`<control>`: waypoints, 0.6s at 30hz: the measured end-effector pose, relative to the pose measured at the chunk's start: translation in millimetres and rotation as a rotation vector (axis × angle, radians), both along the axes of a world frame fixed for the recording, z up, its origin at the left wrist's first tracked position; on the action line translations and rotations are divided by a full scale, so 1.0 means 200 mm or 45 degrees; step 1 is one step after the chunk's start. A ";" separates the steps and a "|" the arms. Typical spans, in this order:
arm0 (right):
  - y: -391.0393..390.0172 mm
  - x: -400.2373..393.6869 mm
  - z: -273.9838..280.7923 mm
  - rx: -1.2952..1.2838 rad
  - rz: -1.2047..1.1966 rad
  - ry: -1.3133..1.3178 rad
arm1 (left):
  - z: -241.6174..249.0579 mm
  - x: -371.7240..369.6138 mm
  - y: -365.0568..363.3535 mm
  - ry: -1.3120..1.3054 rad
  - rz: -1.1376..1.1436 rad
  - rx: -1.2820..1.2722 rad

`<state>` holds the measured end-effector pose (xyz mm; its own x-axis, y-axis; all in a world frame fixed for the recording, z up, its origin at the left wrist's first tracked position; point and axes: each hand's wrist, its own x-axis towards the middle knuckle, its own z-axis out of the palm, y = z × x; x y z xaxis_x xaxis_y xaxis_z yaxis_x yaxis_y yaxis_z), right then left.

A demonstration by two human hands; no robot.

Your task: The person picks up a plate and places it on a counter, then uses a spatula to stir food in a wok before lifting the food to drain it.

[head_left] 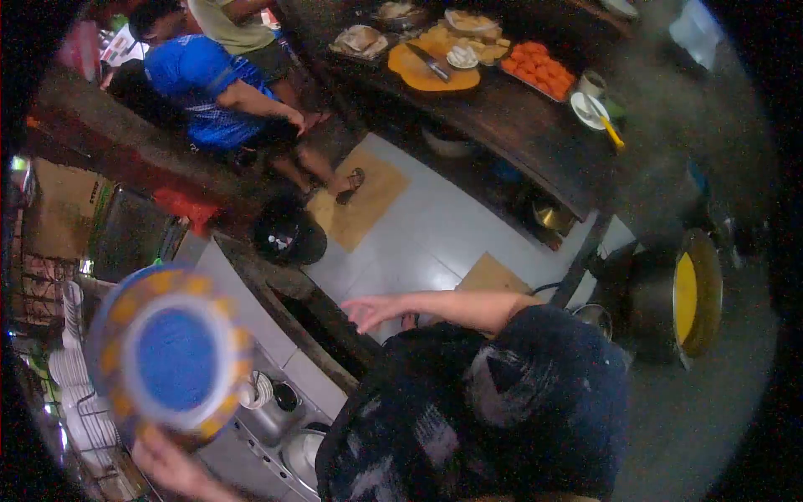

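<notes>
One left hand (171, 463) grips the lower rim of a blue-and-orange plate (174, 358), seen between stacked white dishes (77, 410) and a metal sink (266, 425); held at one side, it probably wants a firm pinch and a steady wrist, its far rim kept off the stacks. To the right, past the tiled counter's (308, 378) long edge, the right hand (372, 312) holds nothing, fingers loosely spread, with room for moving over the pale floor (397, 251).
</notes>
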<state>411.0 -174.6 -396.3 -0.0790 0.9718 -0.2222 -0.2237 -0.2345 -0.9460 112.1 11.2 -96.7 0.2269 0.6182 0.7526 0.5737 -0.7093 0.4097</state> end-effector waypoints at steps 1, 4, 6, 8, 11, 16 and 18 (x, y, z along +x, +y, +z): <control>0.01 -0.03 0.01 0.140 -0.065 0.404 | -0.16 0.14 0.03 0.044 -0.321 -0.293; -0.02 0.01 0.10 0.354 -0.238 0.976 | -0.64 0.55 -0.04 -0.144 -0.394 -0.624; -0.10 0.00 0.05 0.074 -0.496 0.859 | -0.90 0.66 -0.08 -0.089 -0.557 -1.030; -0.18 0.10 -0.18 0.070 -0.775 0.765 | -1.13 0.77 -0.12 0.004 -0.879 -1.390; -0.45 0.31 -0.34 0.019 -1.228 0.857 | -1.31 0.83 -0.23 0.172 -0.932 -1.692; -0.94 0.75 -0.70 -0.180 -2.289 0.631 | -1.58 0.44 -0.14 1.087 -0.737 -1.527; -1.11 0.91 -0.66 -0.281 -2.468 0.503 | -1.75 0.20 -0.08 1.312 -0.598 -1.575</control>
<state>593.1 -397.0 -528.8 0.7909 -0.2312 -0.5666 -0.4292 0.4503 -0.7830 151.2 -4.5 -447.4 0.6063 0.4245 -0.6725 0.7864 -0.4456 0.4278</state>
